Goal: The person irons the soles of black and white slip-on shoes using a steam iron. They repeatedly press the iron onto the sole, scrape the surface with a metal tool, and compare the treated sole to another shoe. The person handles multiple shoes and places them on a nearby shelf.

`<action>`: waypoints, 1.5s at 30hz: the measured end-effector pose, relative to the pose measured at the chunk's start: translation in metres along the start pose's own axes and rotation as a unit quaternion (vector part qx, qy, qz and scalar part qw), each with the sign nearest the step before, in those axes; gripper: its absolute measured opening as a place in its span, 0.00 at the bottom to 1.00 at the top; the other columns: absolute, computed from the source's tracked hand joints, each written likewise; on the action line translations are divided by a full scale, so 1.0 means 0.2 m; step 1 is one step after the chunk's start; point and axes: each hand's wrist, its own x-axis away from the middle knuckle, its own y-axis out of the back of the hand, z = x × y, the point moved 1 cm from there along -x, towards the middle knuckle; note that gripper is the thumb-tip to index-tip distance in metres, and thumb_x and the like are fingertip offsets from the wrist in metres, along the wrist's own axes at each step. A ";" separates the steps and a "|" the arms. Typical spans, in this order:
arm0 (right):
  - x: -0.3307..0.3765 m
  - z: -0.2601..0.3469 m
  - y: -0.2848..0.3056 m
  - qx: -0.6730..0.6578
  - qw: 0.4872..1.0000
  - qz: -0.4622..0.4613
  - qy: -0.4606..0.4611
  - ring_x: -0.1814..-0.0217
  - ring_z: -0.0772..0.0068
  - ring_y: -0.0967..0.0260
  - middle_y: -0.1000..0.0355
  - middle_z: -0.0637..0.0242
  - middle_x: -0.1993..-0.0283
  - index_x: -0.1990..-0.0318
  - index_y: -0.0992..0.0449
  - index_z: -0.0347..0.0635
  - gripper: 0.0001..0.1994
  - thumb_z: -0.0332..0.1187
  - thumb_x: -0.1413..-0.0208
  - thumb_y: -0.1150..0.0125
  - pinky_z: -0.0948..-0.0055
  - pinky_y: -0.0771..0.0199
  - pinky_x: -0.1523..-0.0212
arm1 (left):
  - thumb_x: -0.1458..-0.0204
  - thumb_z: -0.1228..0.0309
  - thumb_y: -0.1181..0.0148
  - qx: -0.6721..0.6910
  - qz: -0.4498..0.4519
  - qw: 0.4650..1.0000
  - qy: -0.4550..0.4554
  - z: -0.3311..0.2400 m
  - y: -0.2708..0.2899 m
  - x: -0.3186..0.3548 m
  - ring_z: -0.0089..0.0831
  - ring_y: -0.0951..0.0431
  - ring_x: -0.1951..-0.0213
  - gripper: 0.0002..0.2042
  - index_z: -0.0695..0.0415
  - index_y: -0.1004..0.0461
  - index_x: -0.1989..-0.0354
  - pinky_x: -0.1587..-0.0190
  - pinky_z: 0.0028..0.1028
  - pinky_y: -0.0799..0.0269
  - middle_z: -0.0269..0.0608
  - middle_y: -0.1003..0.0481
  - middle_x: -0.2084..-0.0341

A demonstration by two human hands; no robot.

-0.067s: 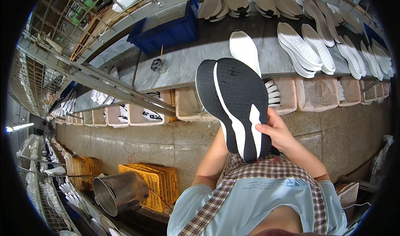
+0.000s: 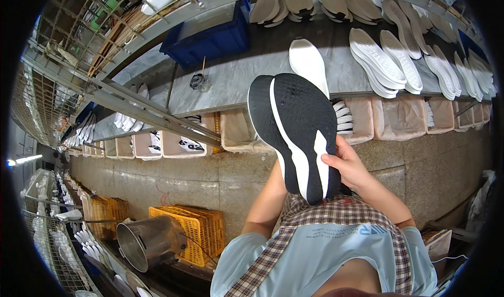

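A large black shoe sole with white stripes is held up in front of my body, its textured underside facing me. My right hand grips its lower right edge, with the thumb on the near face and the fingers behind. My left forearm reaches up behind the sole, which hides my left hand and its fingers. Just beyond the sole's top, a white sole lies on the grey bench, its lower end covered by the black one.
Several pairs of white soles and grey-brown soles line the bench. At its left stand a blue crate and a small pot with a stick. Lined bins sit below. Yellow crates and a metal drum stand lower left.
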 end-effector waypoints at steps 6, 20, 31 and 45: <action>-0.20 -0.08 0.04 0.247 0.966 -0.059 0.054 0.34 0.59 0.55 0.49 0.51 0.38 0.40 0.43 0.34 0.25 0.39 0.40 0.51 0.65 0.53 0.36 | 0.41 0.61 0.55 0.006 -0.063 0.998 0.030 -0.05 0.11 0.07 0.34 0.23 0.66 0.18 0.61 0.34 0.48 0.66 0.29 0.23 0.44 0.26 0.63; -0.95 0.02 -0.20 0.172 0.983 -0.012 -0.058 0.33 0.58 0.51 0.46 0.42 0.38 0.36 0.52 0.33 0.35 0.53 0.40 0.60 0.63 0.48 0.37 | 0.48 0.76 0.48 -0.205 -0.090 0.971 0.083 -0.81 0.44 -0.33 0.37 0.22 0.61 0.21 0.67 0.41 0.45 0.62 0.32 0.22 0.54 0.29 0.57; -1.53 0.07 0.11 0.277 0.946 -0.136 0.102 0.52 0.66 0.35 0.30 0.58 0.53 0.52 0.30 0.33 0.19 0.35 0.49 0.41 0.69 0.35 0.53 | 0.52 0.76 0.44 -0.348 -0.195 0.911 -0.108 -0.86 0.71 -0.66 0.45 0.32 0.49 0.35 0.60 0.56 0.36 0.53 0.36 0.31 0.61 0.41 0.45; -2.52 0.66 0.82 -0.033 0.962 -0.249 0.109 0.63 0.63 0.34 0.31 0.62 0.61 0.53 0.33 0.44 0.20 0.42 0.50 0.42 0.63 0.30 0.59 | 0.53 0.71 0.40 -0.492 -0.338 0.729 -0.335 -0.77 0.41 0.07 0.36 0.39 0.42 0.33 0.57 0.50 0.38 0.48 0.33 0.39 0.46 0.40 0.43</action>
